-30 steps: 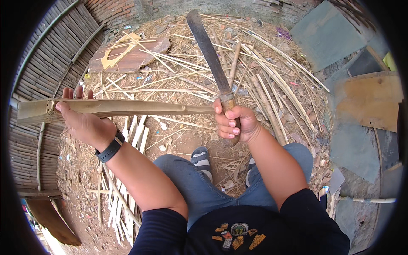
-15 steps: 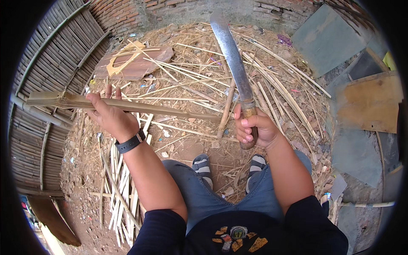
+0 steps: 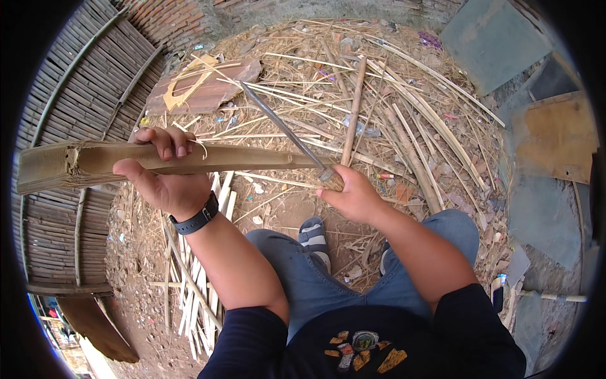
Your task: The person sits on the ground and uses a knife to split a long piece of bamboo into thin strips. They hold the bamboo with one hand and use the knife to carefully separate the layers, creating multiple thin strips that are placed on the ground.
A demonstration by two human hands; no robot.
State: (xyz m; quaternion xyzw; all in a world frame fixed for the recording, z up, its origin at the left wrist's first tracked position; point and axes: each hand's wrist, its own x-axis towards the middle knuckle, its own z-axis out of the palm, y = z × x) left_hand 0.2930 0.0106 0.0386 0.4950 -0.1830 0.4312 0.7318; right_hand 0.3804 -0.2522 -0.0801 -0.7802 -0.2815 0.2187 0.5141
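Knife handling: by judgement, the knife (image 3: 285, 129) asks for short, shallow strokes with a firm wrist, its line kept clear of the fingers of the left grip (image 3: 178, 189).
Bamboo handling: likely steadiest if the bamboo piece (image 3: 240, 158) is kept from rolling, the left grip staying well back from the cutting edge.
Bamboo piece, place: across the left grip; its thick, jointed end juts out to the left of that grip, its narrow end runs rightward to the right grip (image 3: 356, 197); contact there cannot be told.
Left grip: closed around the bamboo piece, fingers curled over the far edge, thumb along the near one.
Right grip: clenched on the knife's handle, the blade slanting away from it, far and left, nearly edge-on.
Curled shaving: one pale curled shaving (image 3: 203, 151), just beside the left grip's fingertips.
Pale strips: a heap of pale strips (image 3: 197, 303) on the ground, nearer the body than the left grip.
Brown pole: one brown pole (image 3: 355, 114), beyond the right grip.
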